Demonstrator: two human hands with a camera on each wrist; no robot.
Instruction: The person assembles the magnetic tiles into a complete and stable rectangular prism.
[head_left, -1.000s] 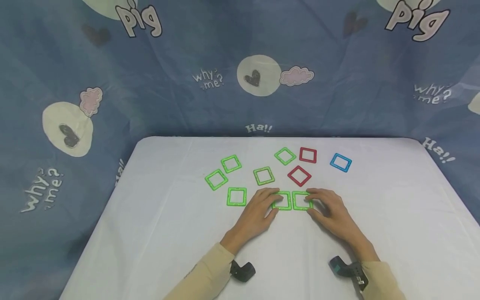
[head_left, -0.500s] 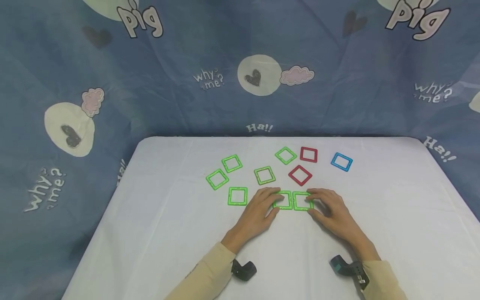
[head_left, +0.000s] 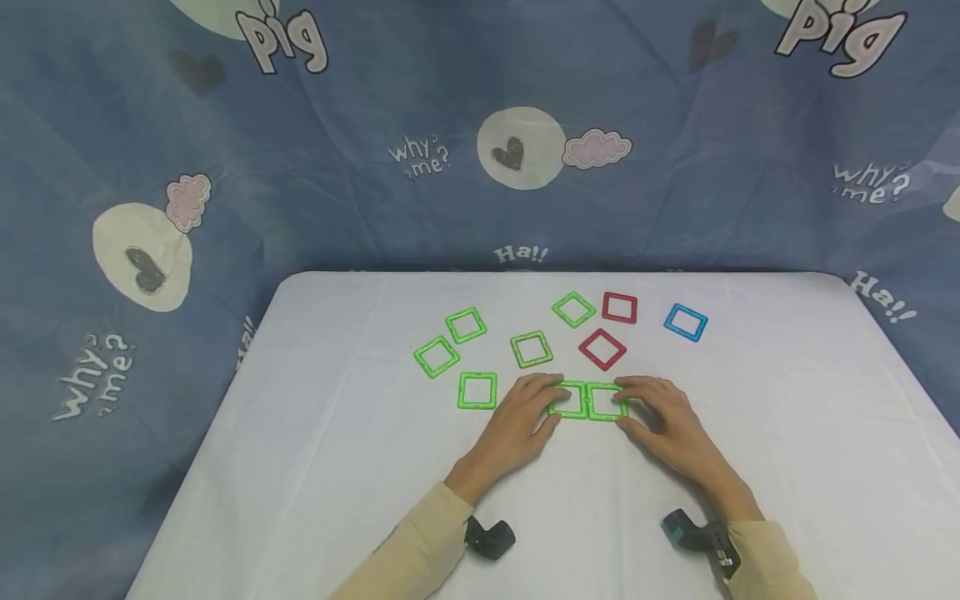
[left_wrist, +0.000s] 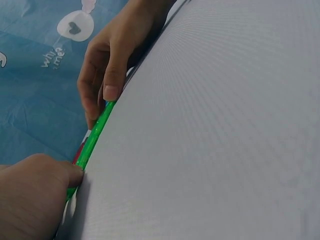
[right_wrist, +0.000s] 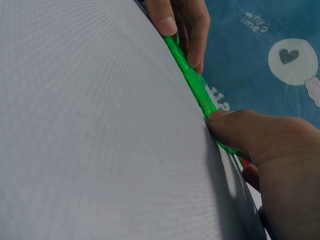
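Two green square magnetic tiles, open in the middle, lie flat side by side in the head view. My left hand (head_left: 516,423) pinches the left green tile (head_left: 574,416) at its outer side, thumb at the near corner and fingers over the far edge. The right green tile (head_left: 604,417) is held the same way by my right hand (head_left: 669,423). Their inner edges meet in the head view. From the left wrist, the joined tiles show edge-on as a green strip (left_wrist: 94,137) between both thumbs. The right wrist view has the strip (right_wrist: 197,90) low against the white tabletop.
Beyond the hands lie more loose square tiles: a green one (head_left: 477,407) at left, several others behind, two red ones including the nearer red tile (head_left: 589,358), and a blue tile (head_left: 686,336) at right. A patterned blue cloth (head_left: 360,217) hangs behind the white table (head_left: 345,467).
The narrow gap between the two green tiles has closed. Both hands keep their grip and hardly move; the whole head view shifts slightly.
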